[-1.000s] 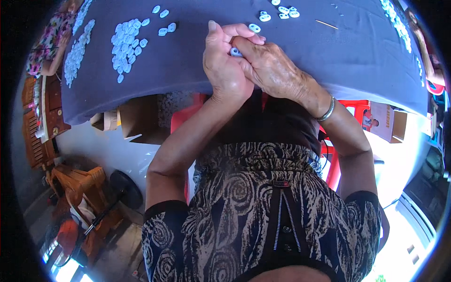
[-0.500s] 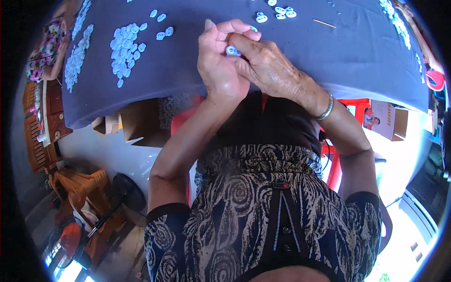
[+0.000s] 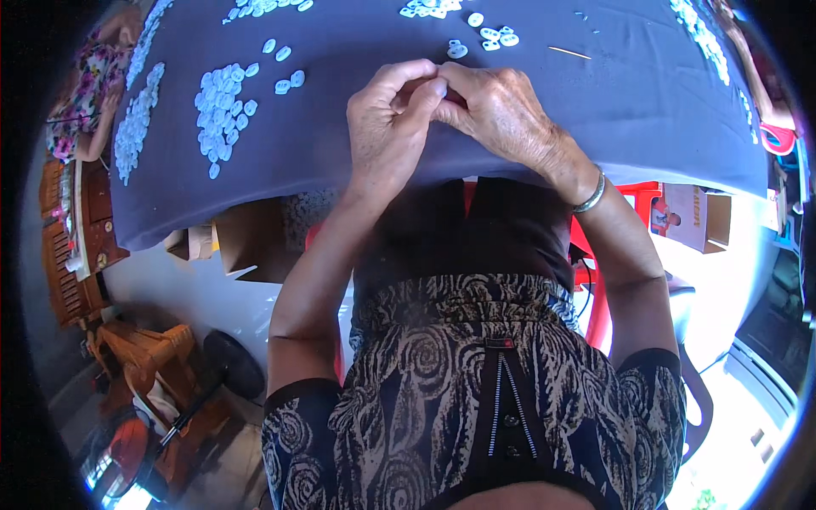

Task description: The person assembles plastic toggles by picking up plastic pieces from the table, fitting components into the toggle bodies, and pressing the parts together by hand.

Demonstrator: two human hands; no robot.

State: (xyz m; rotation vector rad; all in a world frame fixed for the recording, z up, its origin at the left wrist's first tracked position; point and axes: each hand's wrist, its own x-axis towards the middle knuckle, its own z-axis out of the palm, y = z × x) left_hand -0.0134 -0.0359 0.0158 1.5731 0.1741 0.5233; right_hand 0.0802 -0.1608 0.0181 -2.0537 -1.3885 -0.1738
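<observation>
Presently, two bare hands meet at upper centre of the frame, above the near edge of the dark blue tablecloth [image 3: 340, 93]. Left hand [image 3: 387, 127]: fingers curled, thumb and forefinger tips pinched toward the right hand. Right hand [image 3: 501, 115]: fingertips pinched against the left's. Whatever small piece sits between them is hidden by the fingers; I cannot tell what it is, only that the grasp lies at the meeting point of both hands.

Count, as visible:
- Hands: two, both the person's own; one bracelet [image 3: 589, 194] on the right wrist.
- Small white pieces, cluster at upper left [image 3: 223, 106]: several dozen, too crowded for an exact count.
- Loose group at upper centre [image 3: 493, 36]: about five.
- Thin stick [image 3: 569, 53]: one, upper right of centre.
- Cardboard box [image 3: 693, 217]: one, right, below the table edge.

Risk, judged: the pinch sits just over the cloth's edge, so a slipped piece could fall into the lap or to the floor.
</observation>
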